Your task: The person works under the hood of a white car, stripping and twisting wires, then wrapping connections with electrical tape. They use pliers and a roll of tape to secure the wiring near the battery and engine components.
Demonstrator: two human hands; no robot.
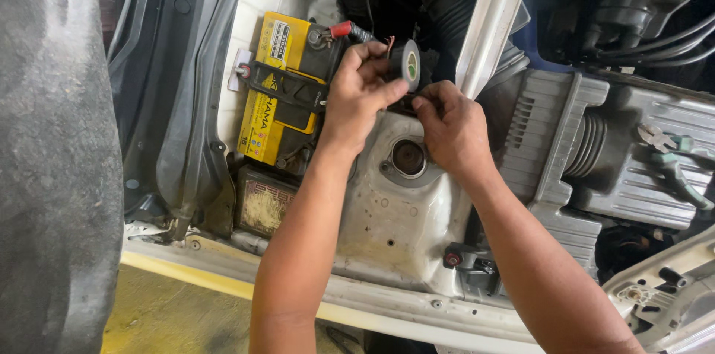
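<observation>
Under the raised hood, over the white strut tower (387, 212), both hands meet. Left hand (357, 97) has its fingers clamped around a roll of black tape (407, 64), which sits at about 1 o'clock from that hand, just beside the yellow battery (277, 78). Right hand (452, 131) is pinched shut on something dark right below the roll, can't tell exactly what. Green-handled pliers (674, 164) rest on the grey engine cover (618, 145) way off at 3 o'clock.
</observation>
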